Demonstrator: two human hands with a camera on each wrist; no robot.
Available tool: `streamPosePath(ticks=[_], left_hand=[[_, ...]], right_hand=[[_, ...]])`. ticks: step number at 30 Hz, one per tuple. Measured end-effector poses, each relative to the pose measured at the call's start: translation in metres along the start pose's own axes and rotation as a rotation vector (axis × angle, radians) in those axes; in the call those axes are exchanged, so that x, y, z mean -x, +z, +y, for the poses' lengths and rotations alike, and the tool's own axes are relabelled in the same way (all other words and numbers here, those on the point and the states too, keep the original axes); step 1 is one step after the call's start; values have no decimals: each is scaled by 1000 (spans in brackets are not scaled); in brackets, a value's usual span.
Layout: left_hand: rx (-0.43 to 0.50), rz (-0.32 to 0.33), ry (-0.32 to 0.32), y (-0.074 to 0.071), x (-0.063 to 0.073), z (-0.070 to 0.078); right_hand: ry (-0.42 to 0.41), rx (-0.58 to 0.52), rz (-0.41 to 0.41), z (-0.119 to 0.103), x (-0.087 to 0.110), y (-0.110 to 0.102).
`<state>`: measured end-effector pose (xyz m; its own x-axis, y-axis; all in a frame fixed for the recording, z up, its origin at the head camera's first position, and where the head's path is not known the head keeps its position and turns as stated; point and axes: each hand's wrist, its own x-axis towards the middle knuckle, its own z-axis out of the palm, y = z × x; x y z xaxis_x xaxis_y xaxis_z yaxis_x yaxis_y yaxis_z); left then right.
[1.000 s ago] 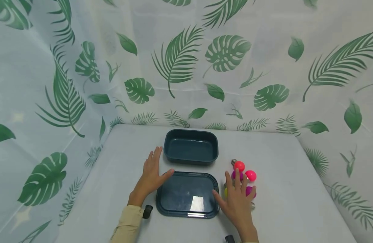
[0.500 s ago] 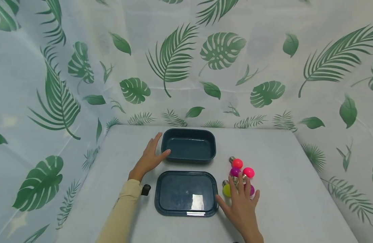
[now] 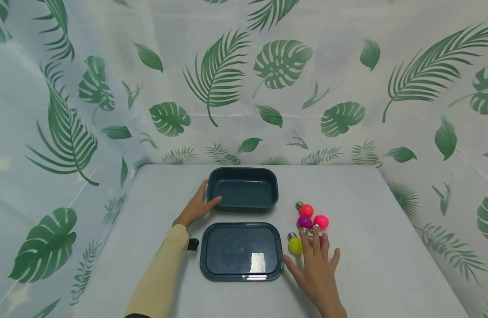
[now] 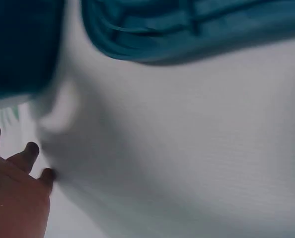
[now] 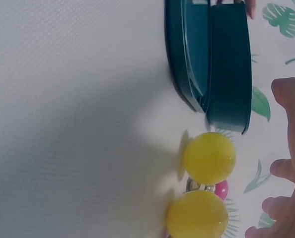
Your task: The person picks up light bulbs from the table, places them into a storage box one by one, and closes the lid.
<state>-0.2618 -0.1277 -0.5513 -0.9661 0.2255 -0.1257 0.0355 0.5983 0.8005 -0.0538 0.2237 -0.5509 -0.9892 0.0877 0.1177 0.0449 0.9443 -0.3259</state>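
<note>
A dark blue rectangular box (image 3: 242, 206), open at the top, stands toward the back of the white table. My left hand (image 3: 194, 211) is at its left end, fingers extended by the side wall and thumb apart at the front corner. Whether it touches the box I cannot tell. My right hand (image 3: 316, 271) hovers with spread fingers over a cluster of colourful light bulbs, partly hiding it. Visible are a red bulb (image 3: 306, 210), a purple bulb (image 3: 305, 221), a pink bulb (image 3: 321, 221) and a yellow bulb (image 3: 295, 245). Two yellow ones, one being this bulb (image 5: 209, 158), show in the right wrist view.
In front of the box lies a flat dark blue lid (image 3: 240, 251), close to the right thumb. A leaf-printed curtain (image 3: 284, 106) surrounds the table (image 3: 367, 247) at the back and sides.
My left hand has moved from beside the lid up to the left end of the box. The right hand has shifted slightly toward the front, uncovering more bulbs. The head view has turned a little.
</note>
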Motion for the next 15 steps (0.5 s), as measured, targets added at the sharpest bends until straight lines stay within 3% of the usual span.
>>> streamPosePath(ticks=[6,15], left_hand=[[-13,-7,4,4,5,-8],[-40,-18,-17,8,3,-12]], right_hand=[[1,-2,12,1,2,0],[-19,-7,43,4,1,2]])
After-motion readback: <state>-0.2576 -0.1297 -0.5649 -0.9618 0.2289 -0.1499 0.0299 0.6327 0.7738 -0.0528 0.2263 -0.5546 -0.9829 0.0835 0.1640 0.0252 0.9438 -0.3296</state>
